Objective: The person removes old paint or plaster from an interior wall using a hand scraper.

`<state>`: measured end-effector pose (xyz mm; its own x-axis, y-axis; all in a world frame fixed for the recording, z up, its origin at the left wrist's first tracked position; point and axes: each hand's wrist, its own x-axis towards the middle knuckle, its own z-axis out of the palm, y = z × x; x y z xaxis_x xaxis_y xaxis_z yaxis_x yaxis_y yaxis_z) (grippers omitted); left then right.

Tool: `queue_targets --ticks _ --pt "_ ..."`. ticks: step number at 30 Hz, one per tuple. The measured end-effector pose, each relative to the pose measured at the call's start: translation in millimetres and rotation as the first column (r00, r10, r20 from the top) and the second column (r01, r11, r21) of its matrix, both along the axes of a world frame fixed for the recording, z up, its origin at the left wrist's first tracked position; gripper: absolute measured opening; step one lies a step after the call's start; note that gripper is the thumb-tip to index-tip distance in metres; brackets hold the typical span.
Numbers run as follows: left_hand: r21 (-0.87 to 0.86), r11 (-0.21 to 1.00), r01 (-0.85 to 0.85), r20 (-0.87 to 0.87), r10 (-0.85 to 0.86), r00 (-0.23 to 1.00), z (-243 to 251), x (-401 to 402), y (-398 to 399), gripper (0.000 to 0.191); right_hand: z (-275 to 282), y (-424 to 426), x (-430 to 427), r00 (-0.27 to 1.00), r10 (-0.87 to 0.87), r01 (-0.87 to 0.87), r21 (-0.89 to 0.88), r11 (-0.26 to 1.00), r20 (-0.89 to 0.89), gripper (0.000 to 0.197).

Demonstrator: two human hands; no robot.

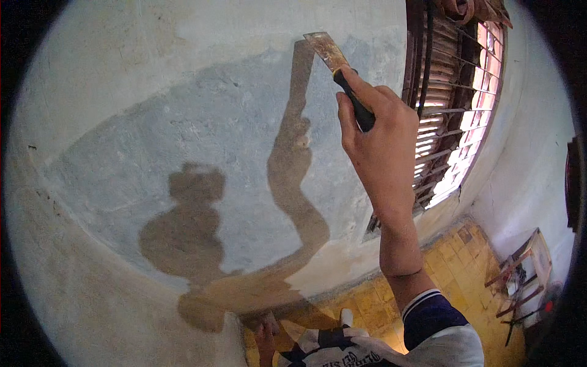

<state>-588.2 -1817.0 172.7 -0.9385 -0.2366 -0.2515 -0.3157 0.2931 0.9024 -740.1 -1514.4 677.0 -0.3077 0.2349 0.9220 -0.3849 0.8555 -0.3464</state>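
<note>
My right hand is raised and wrapped around the black handle of a putty knife, with the thumb side against the wide, stained metal blade. The blade points up and left, close to the upper border of a grey patch on the painted wall. Whether its edge touches the wall, I cannot tell. Low in the picture, my left hand hangs beside my body near the wall's foot. Its fingers are dim and small, so what they do is unclear.
Just right of my right hand is a window with metal bars and slatted shutters. Yellow floor tiles lie below. A wooden frame-like piece of furniture stands at the lower right. Shadows of my head and arm fall on the wall.
</note>
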Motion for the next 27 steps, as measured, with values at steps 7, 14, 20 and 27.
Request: queue_targets --ticks 7,14,20,27 --pt "-0.214 0.968 0.127 -0.16 -0.163 0.974 -64 16 -25 0.03 4 -8 -23 0.997 -0.058 0.06 0.059 0.996 -0.047 0.03" --pt "0.267 0.962 0.05 -0.181 -0.001 0.983 -47 1 -18 0.02 1 -3 -9 1.0 0.021 -0.02 0.036 0.999 -0.018 0.033" --pt "-0.401 0.902 0.159 -0.226 -0.265 0.937 -88 15 -36 0.028 6 -11 -14 1.0 0.001 -0.001 0.039 0.999 -0.013 0.03" --pt "0.214 0.977 -0.015 -0.032 0.022 0.999 -68 6 -24 0.028 2 -12 -24 0.999 -0.047 0.049 0.072 0.996 -0.022 0.032"
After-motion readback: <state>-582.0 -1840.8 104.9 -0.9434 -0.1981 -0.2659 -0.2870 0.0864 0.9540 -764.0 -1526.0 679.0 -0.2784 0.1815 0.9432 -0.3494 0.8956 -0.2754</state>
